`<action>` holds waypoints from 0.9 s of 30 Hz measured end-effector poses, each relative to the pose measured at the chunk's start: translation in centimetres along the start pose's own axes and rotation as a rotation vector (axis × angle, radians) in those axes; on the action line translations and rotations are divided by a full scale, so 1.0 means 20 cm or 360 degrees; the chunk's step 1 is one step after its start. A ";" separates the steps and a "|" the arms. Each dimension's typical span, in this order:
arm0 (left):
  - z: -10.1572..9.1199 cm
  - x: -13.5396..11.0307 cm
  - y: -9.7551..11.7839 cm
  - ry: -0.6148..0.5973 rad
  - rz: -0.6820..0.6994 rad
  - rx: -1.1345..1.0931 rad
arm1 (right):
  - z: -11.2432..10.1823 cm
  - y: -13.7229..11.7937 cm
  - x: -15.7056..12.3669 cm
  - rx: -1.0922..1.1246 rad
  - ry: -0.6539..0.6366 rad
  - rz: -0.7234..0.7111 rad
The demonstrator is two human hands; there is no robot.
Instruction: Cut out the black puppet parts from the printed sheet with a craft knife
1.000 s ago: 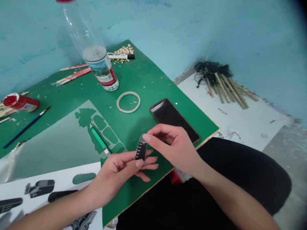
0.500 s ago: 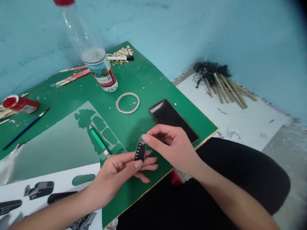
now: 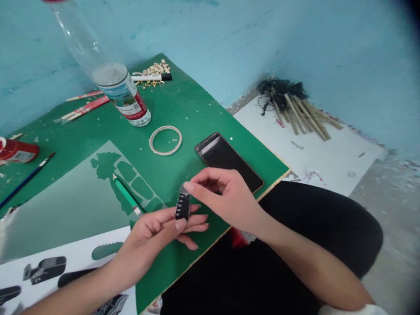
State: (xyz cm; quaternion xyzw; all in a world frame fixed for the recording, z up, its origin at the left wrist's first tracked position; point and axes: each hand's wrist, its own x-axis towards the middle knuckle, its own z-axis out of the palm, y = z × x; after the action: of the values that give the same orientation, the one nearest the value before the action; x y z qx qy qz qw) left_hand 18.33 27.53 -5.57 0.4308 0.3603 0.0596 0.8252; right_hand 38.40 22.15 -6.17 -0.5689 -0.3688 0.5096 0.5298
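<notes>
Over green mat (image 3: 203,109), cutout (image 3: 183,206) between left hand (image 3: 157,232) and right hand (image 3: 228,199)

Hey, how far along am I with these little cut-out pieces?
Done: several shapes are already cut out of the grey sheet, with the green mat showing through the holes, and one from the white printed sheet. In hand: left hand and right hand pinch one small black cut-out piece between their fingertips. Left: several dark printed shapes remain on the white sheet.

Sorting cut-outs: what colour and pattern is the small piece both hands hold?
The small piece is black with a row of pale marks; head view.
</notes>
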 end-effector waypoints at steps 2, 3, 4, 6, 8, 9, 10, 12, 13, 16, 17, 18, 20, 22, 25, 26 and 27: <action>0.00 0.00 0.00 0.0003 -0.0001 0.0017 | 0.00 0.00 0.00 -0.0016 0.0003 -0.0013; -0.01 0.00 0.00 0.0004 0.0000 0.0029 | 0.00 0.00 0.00 -0.0006 -0.0001 -0.0019; -0.01 0.00 0.00 0.0006 0.0005 0.0043 | 0.00 0.00 0.01 0.0016 -0.0008 -0.0022; 0.00 0.00 0.00 0.0008 0.0023 0.0072 | 0.00 0.00 0.01 0.0056 -0.0028 -0.0021; 0.00 0.00 0.00 0.0017 0.0052 0.0095 | -0.01 0.00 0.00 0.0050 -0.0035 0.0002; 0.00 0.00 0.00 0.0020 0.0069 0.0105 | -0.01 -0.01 0.00 0.0033 -0.0045 0.0023; -0.01 0.00 0.00 0.0021 0.0087 0.0111 | -0.01 -0.01 0.00 0.0015 -0.0069 0.0049; -0.01 0.00 0.00 0.0017 0.0124 0.0127 | -0.02 -0.02 0.00 -0.0008 -0.0165 0.0107; -0.01 0.00 0.00 0.0011 0.0141 0.0132 | -0.02 -0.02 0.00 -0.0012 -0.0226 0.0135; -0.02 0.00 0.01 -0.0001 0.0169 0.0145 | -0.03 -0.03 0.00 0.0023 -0.0340 0.0211; -0.02 0.00 0.01 -0.0001 0.0172 0.0148 | -0.03 -0.03 0.00 0.0050 -0.0349 0.0233; -0.01 0.00 0.01 -0.0002 0.0172 0.0150 | -0.03 -0.03 0.00 0.0080 -0.0351 0.0253; -0.01 -0.01 0.02 0.0001 0.0167 0.0153 | -0.03 -0.02 0.01 0.0120 -0.0337 0.0280; -0.01 -0.01 0.02 -0.0002 0.0161 0.0152 | -0.02 -0.02 0.01 0.0102 -0.0305 0.0286; -0.01 -0.02 0.02 -0.0003 0.0155 0.0150 | -0.01 -0.02 0.00 0.0040 -0.0274 0.0266; -0.01 -0.01 0.02 -0.0008 0.0154 0.0148 | -0.01 -0.02 0.00 0.0032 -0.0272 0.0260; -0.01 -0.01 0.02 -0.0007 0.0152 0.0147 | -0.01 -0.02 0.00 0.0031 -0.0271 0.0256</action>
State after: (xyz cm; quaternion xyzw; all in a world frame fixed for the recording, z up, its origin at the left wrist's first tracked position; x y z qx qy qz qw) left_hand 18.13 27.75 -5.25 0.4853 0.3399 0.0813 0.8015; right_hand 38.68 22.15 -5.85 -0.5462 -0.3607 0.6006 0.4593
